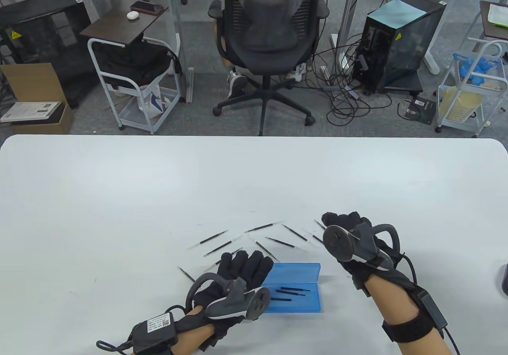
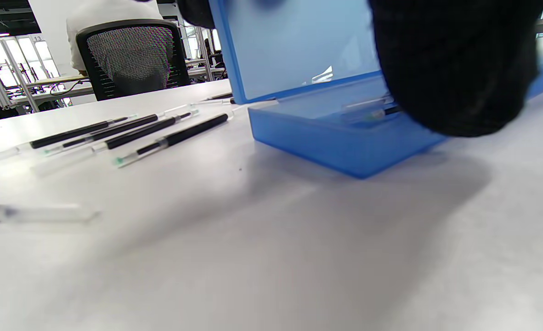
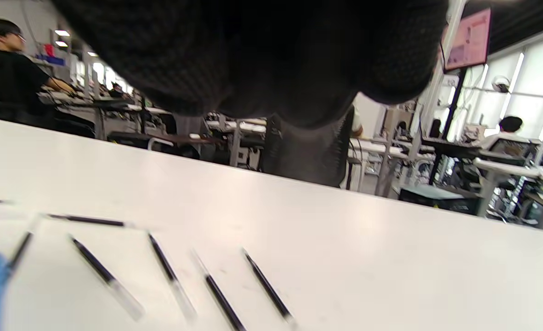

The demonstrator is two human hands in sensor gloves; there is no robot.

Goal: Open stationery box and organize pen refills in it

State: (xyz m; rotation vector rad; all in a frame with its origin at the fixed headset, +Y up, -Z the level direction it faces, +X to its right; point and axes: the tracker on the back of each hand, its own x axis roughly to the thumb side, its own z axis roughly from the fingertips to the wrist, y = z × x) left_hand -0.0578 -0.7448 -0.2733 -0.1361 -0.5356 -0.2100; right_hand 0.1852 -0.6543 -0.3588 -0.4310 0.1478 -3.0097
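Observation:
The blue stationery box (image 1: 295, 303) lies open near the table's front edge, its lid (image 1: 297, 269) standing up at the back. A few pen refills (image 1: 295, 290) lie inside. My left hand (image 1: 248, 260) holds the lid's left end; in the left wrist view the lid (image 2: 299, 50) stands upright with my glove (image 2: 455, 69) in front of it, over the box (image 2: 336, 147). Several loose refills (image 1: 214, 237) (image 2: 175, 133) (image 3: 161, 264) fan out beyond the box. My right hand (image 1: 337, 220) (image 3: 262, 59) hovers over the rightmost ones, fingers loosely bent, nothing seen in them.
One refill (image 1: 186, 274) lies apart, left of my left hand. A dark object (image 1: 504, 277) shows at the table's right edge. An office chair (image 1: 274, 33) stands beyond the far edge. The white table (image 1: 119, 196) stretches wide behind the refills.

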